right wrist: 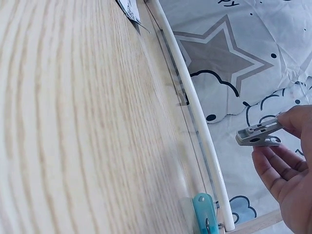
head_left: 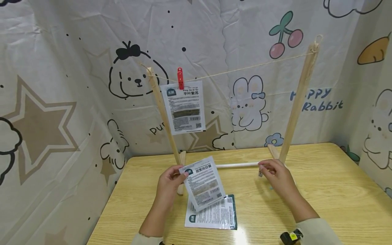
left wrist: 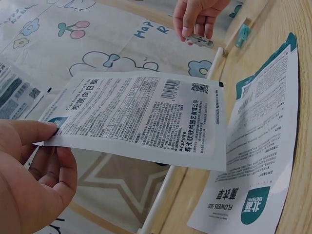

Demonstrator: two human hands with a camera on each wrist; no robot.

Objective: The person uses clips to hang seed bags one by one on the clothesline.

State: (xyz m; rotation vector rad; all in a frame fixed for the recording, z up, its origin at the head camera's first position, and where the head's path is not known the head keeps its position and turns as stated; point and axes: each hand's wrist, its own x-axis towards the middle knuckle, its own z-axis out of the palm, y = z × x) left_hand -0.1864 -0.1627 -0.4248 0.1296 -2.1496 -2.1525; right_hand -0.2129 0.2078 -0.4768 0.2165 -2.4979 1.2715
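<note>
My left hand (head_left: 168, 187) pinches a white seed packet (head_left: 204, 187) by its upper left corner, thumb on the printed face. The packet is held tilted above the table. Between the thumb and fingers of my right hand (head_left: 279, 178) is a grey clothespin (right wrist: 258, 134), near the right post and below the string. A red clothespin (head_left: 180, 80) fastens another seed packet (head_left: 184, 115) to the string (head_left: 245, 69), close to the left post. Partly covered by the held packet, a further seed packet (head_left: 211, 219) with a green edge lies on the table.
Two wooden posts (head_left: 296, 105) carry the string, and a white rod (head_left: 237, 165) joins them low down. A teal clothespin (right wrist: 204, 212) lies on the wooden table (head_left: 134, 204) beside the right post's foot. A patterned cloth (head_left: 199, 44) hangs behind.
</note>
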